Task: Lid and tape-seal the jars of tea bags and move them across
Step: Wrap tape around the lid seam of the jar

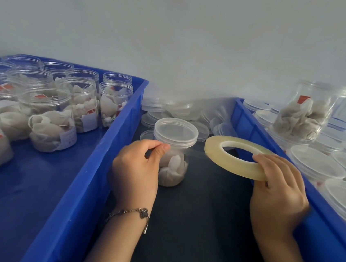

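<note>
1. Nearest the camera, on either side of the lidded jar [173,152] that stands on the dark table [201,219], the two hands work the tape; the left hand [136,167], with a bracelet [137,214] at its wrist, pinches the free end of the clear strip just in front of the jar's neck; the right hand [279,191] grips the tape roll [237,157] to the right of the jar, with the strip stretched between them.
2. The jar itself holds tea bags and already wears its lid [176,130]; by my reading the tape is not yet wrapped round the seam, so sealing of this jar is only starting.
3. To the left of the jar, the left blue crate [91,165] holds many open jars [79,101] of tea bags, none lidded as far as I can see; these look like the work still to do.
4. To the right of the jar, the right blue crate [273,145] holds jars with lids on, and one finished jar [306,115] lies tilted on top; whether they are taped I cannot tell.
5. Behind the jar, loose lids [182,110] are heaped against the wall; supply remains ample.
</note>
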